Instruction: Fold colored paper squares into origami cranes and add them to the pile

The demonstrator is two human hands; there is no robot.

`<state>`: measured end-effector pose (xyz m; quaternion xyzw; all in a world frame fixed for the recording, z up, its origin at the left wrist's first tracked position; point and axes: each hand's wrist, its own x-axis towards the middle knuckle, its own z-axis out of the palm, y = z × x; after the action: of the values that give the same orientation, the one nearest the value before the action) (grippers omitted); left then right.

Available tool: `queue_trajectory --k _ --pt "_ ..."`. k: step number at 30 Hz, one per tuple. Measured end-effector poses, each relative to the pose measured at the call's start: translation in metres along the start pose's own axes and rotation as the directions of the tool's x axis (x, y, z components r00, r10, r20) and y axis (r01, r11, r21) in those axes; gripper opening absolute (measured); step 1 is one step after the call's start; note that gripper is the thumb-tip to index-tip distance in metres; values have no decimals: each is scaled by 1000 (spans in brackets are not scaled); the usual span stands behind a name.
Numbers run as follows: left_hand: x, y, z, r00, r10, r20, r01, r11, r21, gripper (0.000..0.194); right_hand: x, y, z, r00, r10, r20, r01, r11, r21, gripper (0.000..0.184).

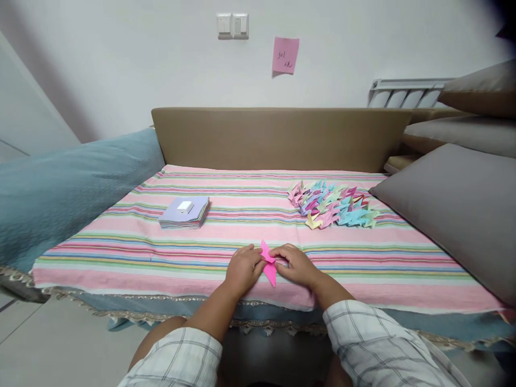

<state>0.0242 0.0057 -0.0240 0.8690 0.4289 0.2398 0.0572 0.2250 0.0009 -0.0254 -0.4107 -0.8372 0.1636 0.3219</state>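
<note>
A bright pink piece of folded origami paper [270, 275] lies near the front edge of the striped cloth, its two pointed ends facing away from and toward me. From the left, my left hand [244, 267] closes on its middle with thumb and fingers. My right hand [293, 263] pinches the same middle part from the opposite side. The fingertips of both hands nearly meet there and hide some of the folds.
The striped cloth [242, 226] covers the seat. At left sits a stack of coloured paper [169, 215] with a small white block [185, 207] on top. Several folded paper cranes [334, 207] cluster at right, beside a grey cushion [451, 204]. A padded backrest [278, 138] stands behind.
</note>
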Motion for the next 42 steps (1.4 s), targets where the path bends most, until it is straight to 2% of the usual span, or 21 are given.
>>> queue_trajectory --k 7,16,23,28,36,42 --pt "3 3 1 991 -131 -21 130 989 -67 17 3 5 5 1000 -1 -18 0 999 -45 13" --pt "6 6 -5 992 -127 -25 126 991 -47 16 7 5 15 993 92 -73 -99 990 -99 12" --pt "7 5 -4 991 -129 -24 127 989 -77 17 8 2 12 990 126 -64 -128 991 -34 8" --pt "8 6 -2 986 -160 -49 156 985 -77 19 9 3 11 983 167 -79 -169 985 -20 17" --pt "8 2 3 984 -167 -64 158 979 -129 20 13 -3 19 956 269 -120 -281 955 -93 18" --pt "10 6 -1 982 -180 -59 172 978 -119 25 12 -6 25 930 319 -184 -350 920 -175 20"
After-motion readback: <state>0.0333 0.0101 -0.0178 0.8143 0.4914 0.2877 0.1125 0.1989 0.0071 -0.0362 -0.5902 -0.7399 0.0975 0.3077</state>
